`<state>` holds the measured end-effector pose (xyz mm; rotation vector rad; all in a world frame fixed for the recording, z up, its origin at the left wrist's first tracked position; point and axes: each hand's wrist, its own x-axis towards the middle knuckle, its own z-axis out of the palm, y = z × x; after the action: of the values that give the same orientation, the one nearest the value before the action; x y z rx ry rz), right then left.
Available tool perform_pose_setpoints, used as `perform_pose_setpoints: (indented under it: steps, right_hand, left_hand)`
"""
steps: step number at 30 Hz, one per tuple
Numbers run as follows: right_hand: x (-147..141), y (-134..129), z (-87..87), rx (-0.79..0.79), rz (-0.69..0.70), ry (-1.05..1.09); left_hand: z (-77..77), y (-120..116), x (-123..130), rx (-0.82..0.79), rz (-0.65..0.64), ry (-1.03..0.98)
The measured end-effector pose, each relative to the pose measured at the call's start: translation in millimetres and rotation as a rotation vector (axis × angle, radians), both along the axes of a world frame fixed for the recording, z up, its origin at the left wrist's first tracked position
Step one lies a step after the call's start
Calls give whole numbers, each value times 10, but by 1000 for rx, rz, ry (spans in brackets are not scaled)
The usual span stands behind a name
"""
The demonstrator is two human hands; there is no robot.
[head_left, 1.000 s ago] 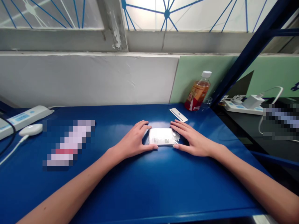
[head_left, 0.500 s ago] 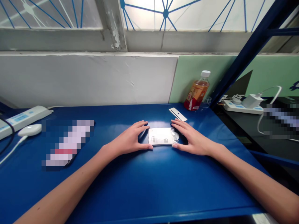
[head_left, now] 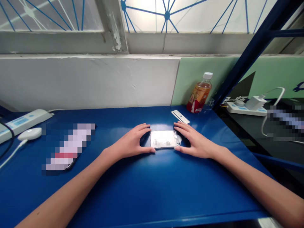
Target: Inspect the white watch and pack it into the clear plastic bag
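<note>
A small white packet (head_left: 162, 139) in clear wrapping lies flat on the blue table (head_left: 152, 186), with a round whitish piece in clear plastic at its right end. My left hand (head_left: 133, 141) rests at the packet's left end, thumb and fingers spread apart. On the other side my right hand (head_left: 195, 141) curves around the right end, its thumb tip by the plastic and its fingers apart. Neither hand is closed on the packet. Just behind my right fingertips lies a flat white card (head_left: 180, 116) with a dark slot and dot.
A bottle (head_left: 199, 95) with a white cap stands at the back right. On the left are a blurred phone-like object (head_left: 71, 146), a white charger (head_left: 29, 134) with a cable and a power strip (head_left: 26, 123). A blue post (head_left: 247, 50) rises at the right.
</note>
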<state>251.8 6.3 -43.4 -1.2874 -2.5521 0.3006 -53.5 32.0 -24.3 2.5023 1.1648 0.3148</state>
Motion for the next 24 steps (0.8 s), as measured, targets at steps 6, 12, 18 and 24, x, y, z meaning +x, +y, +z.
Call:
perform_pose_setpoints:
  steps: [6,12,18,24]
  right_hand:
    - [-11,2,-9,15,6,8]
    - [-42,-13,-14,31,23,30]
    - [-107,-18,-16,48,28,79]
    - [-285,-13,-7,123,-44,61]
  left_hand:
    - [-28,-80,105,49,-8,-1]
    - [-123,-137,245,97,-83,-110]
    - [-151,-145,262,119,-87,-140]
    - [-155,-162,292,154,-54,-166]
